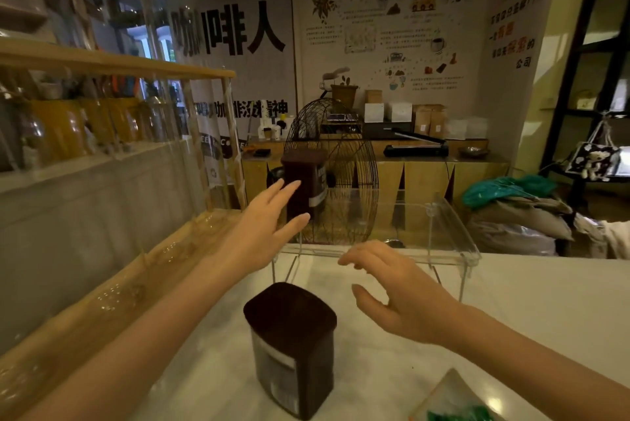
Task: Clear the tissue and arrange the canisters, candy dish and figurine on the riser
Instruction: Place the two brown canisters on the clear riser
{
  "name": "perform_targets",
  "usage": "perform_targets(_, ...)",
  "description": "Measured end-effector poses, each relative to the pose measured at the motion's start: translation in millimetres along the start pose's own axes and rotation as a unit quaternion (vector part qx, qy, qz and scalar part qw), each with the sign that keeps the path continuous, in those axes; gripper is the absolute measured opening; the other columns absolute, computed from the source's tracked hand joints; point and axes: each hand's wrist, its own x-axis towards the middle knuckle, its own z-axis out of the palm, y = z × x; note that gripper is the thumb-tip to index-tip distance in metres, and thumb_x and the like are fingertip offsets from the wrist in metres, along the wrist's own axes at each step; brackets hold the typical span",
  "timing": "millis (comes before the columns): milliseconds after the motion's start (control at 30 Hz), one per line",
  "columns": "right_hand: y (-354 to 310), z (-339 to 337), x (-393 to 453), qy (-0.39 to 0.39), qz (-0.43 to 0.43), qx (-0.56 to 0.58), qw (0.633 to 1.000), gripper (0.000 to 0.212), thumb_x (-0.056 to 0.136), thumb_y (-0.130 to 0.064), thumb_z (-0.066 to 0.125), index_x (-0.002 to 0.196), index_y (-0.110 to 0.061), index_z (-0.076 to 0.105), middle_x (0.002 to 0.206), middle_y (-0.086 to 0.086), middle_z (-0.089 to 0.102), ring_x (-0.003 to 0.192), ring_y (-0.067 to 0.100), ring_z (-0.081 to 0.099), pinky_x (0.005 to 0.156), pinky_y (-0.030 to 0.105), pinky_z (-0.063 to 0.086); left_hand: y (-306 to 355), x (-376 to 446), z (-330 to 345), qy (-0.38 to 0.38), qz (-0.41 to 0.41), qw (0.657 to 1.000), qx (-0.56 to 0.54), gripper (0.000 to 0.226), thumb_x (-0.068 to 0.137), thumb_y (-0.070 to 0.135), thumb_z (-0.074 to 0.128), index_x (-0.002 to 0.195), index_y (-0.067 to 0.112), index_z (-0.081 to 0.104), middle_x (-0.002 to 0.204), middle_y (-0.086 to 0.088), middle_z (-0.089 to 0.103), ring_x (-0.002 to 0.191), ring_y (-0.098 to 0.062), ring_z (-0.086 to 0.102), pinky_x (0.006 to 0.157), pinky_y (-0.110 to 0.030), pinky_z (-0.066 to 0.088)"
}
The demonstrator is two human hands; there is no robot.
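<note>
White marble counter (528,311); clear riser (453,226); poster wall (392,28) behind

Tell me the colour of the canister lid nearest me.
Dark brown lid, seen in the head view.

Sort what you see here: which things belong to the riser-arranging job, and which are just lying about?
Job: clear riser; canister on the riser; canister on the counter; candy dish at bottom right.

Lying about: wire fan; heat sealer; paper bags; sacks.
</note>
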Motion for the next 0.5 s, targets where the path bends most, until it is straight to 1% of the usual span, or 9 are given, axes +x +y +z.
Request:
perform_targets(33,-3,3,-6,-0.017,0.003,0.028,0.999,0.038,0.085,-0.030,0.045,0.120,-0.018,0.051,0.111,-0.008,0.054,0.097,-0.006,0.041,0.085,-0.001,0.033,4,-14,-2,0.002,0.018,1.000,-0.001,0.059,0.086,0.048,0.041,0.140,0.033,0.022,0.154,0.004,0.017,0.141,-0.012,0.013,0.112,-0.031,0.015)
perform_targets(100,-8,9,-13,-0.062,0.028,0.078,0.995,0.044,0.085,-0.032,0.054,0.126,-0.021,0.044,0.111,-0.014,0.045,0.096,-0.005,0.043,0.086,0.005,0.038,10,-39,-6,-0.011,0.032,0.999,-0.002,0.057,0.083,0.053,0.037,0.136,0.034,0.031,0.152,0.009,0.023,0.140,-0.008,0.016,0.112,-0.031,0.015)
perform_targets(167,-10,18,-17,-0.113,0.070,0.107,0.985,0.059,0.079,-0.038,0.063,0.131,-0.024,0.038,0.120,-0.012,0.046,0.102,0.000,0.048,0.092,0.016,0.045,11,-63,-5,-0.044,0.025,0.999,-0.014,0.059,0.078,0.059,0.032,0.132,0.036,0.038,0.150,0.011,0.028,0.138,-0.005,0.019,0.114,-0.033,0.016)
perform_targets(233,-10,28,-18,-0.157,0.110,0.138,0.972,0.075,0.072,-0.042,0.070,0.135,-0.026,0.033,0.131,-0.008,0.047,0.108,0.005,0.050,0.095,0.025,0.048,12,-84,-2,-0.078,0.008,0.997,-0.027,0.060,0.075,0.062,0.034,0.130,0.038,0.041,0.149,0.012,0.029,0.136,-0.002,0.018,0.114,-0.033,0.014)
perform_targets(300,-12,37,-18,-0.190,0.144,0.169,0.956,0.082,0.067,-0.044,0.074,0.136,-0.028,0.031,0.135,-0.006,0.048,0.111,0.008,0.052,0.097,0.030,0.048,11,-101,2,-0.096,-0.014,0.995,-0.023,0.064,0.073,0.068,0.035,0.130,0.038,0.040,0.149,0.012,0.028,0.137,-0.004,0.016,0.113,-0.033,0.015)
perform_targets(333,-14,41,-18,-0.200,0.157,0.181,0.950,0.083,0.066,-0.043,0.076,0.135,-0.028,0.032,0.135,-0.006,0.049,0.112,0.009,0.052,0.097,0.030,0.048,10,-108,4,-0.098,-0.021,0.995,-0.013,0.070,0.070,0.073,0.033,0.130,0.038,0.039,0.149,0.012,0.028,0.138,-0.006,0.017,0.113,-0.034,0.016)
perform_targets(400,-17,47,-18,-0.207,0.175,0.207,0.940,0.080,0.066,-0.039,0.077,0.134,-0.027,0.035,0.136,-0.004,0.051,0.114,0.012,0.053,0.098,0.032,0.048,7,-121,9,-0.077,-0.020,0.997,0.002,0.083,0.060,0.085,0.028,0.129,0.040,0.040,0.149,0.011,0.028,0.137,-0.008,0.019,0.112,-0.033,0.019)
perform_targets(433,-18,49,-18,-0.208,0.179,0.219,0.936,0.080,0.067,-0.036,0.077,0.134,-0.026,0.035,0.136,-0.004,0.051,0.115,0.013,0.053,0.099,0.032,0.047,6,-127,12,-0.062,-0.025,0.998,-0.004,0.086,0.056,0.087,0.031,0.128,0.040,0.041,0.150,0.011,0.027,0.137,-0.008,0.019,0.110,-0.031,0.020)
perform_targets(500,-21,51,-19,-0.204,0.181,0.230,0.934,0.080,0.067,-0.030,0.078,0.135,-0.025,0.035,0.135,-0.003,0.051,0.115,0.015,0.054,0.099,0.033,0.047,7,-137,18,-0.033,-0.065,0.996,-0.042,0.086,0.055,0.081,0.047,0.129,0.038,0.039,0.152,0.010,0.020,0.138,-0.010,0.017,0.110,-0.031,0.021)
